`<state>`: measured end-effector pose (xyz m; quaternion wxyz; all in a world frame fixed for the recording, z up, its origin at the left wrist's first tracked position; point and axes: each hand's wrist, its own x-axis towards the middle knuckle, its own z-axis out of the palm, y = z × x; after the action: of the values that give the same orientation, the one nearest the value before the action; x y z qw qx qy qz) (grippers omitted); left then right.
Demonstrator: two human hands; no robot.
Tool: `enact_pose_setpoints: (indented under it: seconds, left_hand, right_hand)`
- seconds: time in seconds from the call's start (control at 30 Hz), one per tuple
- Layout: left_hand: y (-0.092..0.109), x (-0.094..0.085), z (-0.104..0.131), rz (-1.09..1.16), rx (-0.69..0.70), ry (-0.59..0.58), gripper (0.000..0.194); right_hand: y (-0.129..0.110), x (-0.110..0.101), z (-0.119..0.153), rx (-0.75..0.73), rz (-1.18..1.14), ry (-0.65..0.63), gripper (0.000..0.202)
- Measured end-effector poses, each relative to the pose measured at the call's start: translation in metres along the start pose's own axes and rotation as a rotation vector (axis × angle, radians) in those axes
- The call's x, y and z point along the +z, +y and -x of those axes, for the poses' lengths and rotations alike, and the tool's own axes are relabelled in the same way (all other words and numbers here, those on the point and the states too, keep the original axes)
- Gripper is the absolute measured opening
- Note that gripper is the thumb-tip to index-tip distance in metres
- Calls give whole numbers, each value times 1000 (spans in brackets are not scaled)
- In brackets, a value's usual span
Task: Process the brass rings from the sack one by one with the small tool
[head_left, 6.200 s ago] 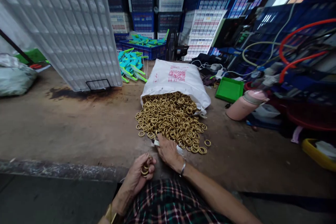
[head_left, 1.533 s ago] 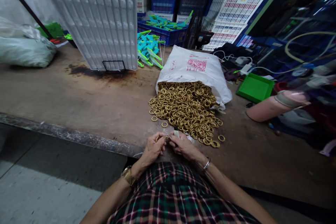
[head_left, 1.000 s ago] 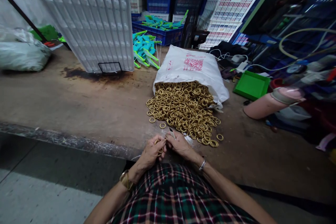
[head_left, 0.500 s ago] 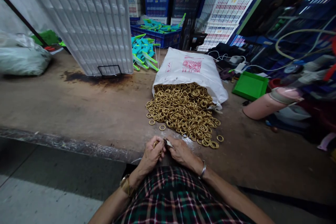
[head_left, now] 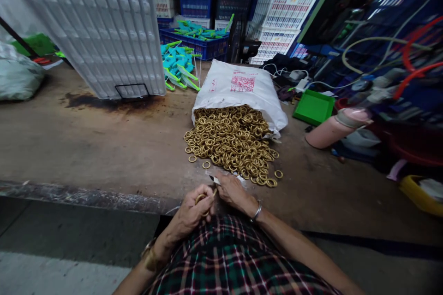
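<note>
- Head view: left hand (head_left: 191, 212) at the near edge of the surface (head_left: 104, 147), fingers curled closed around brass rings (head_left: 201, 199); how many it grips, can't tell.
- Right hand (head_left: 232, 190) just right of the left, knuckles nearly touching it; fingers pinched shut on a small pale blade-like tool (head_left: 214, 179).
- Tool's long axis runs up-left, tip aimed away from the body toward the loose ring (head_left: 206, 165); exact kind of tool too small to tell.
- Held rings lie down-left of the tool tip, close but apart, at the left thumb side.
- Ring pile (head_left: 230, 143) lies straight ahead of both hands, spilling out of the white sack (head_left: 240, 90) toward the person.
- Right hand is nearer the pile; the closest rings lie just beyond its fingers, slightly right.
- Two stray rings sit ahead of the left hand, apart from the pile.
- Pink flask (head_left: 334, 128) and green tray (head_left: 313, 107) off to the right, well apart from the hands.
</note>
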<state>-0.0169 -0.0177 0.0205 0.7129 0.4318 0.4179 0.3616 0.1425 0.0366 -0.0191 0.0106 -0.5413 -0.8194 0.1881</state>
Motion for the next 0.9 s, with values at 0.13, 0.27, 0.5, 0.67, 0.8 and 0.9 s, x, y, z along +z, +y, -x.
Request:
enact_pose_setpoints:
  seconds: [0.13,0.27,0.5,0.67,0.8,0.9]
  left_hand:
    - [3,-18,23,157,-91,38,26]
    - [-11,-46,57,188,-154,29,26]
    - [-68,-63,86,289,-364,245,26]
    - [-93,-65,71,280,-455,324,28]
    - [-103,-64,49,52,-502,298,28]
    - [-120,-60,30,-13,-488,295,21]
  right_hand:
    - [18,0,13,58,-79,157,23]
    - [61,-11,42,278,-149,512,24]
    - [109,-25,89,797,150,468,52]
    - [92,-15,88,702,190,376,56]
    - [78,-8,75,613,225,409,50]
    - [73,-2,68,558,269,454,46]
